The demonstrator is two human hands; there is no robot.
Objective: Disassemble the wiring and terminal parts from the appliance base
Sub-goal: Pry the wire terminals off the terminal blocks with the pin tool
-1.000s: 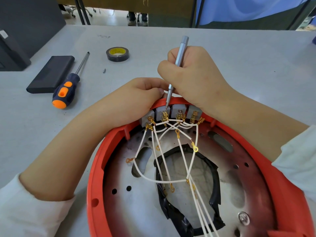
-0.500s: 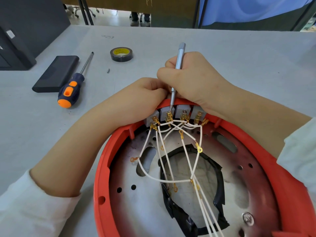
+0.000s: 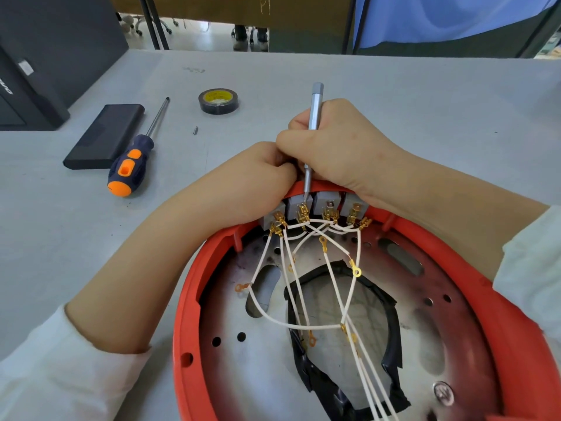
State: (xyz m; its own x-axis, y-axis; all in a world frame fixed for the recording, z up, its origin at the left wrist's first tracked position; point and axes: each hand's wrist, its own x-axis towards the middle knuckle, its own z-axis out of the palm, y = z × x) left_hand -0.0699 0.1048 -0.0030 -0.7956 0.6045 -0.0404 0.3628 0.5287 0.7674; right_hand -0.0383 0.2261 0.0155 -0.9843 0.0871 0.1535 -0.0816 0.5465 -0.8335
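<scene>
Terminal blocks [image 3: 315,205] sit on red base [image 3: 194,299] rim, just below fingers. R hand [image 3: 337,150] fingers clamped on slim driver [image 3: 314,110], tip at 2nd block's screw; L hand [image 3: 258,177] fingers curled, bracing rim. Step: loosening terminals. Next prob needs steady downward turn w/o slipping.

I am looking at a grey table [image 3: 425,95] stretching beyond the fingers. Past its far edge, metal legs [image 3: 153,22] are standing on a pale floor [image 3: 197,38]; a blue sheet [image 3: 440,16] is hanging far right.
</scene>
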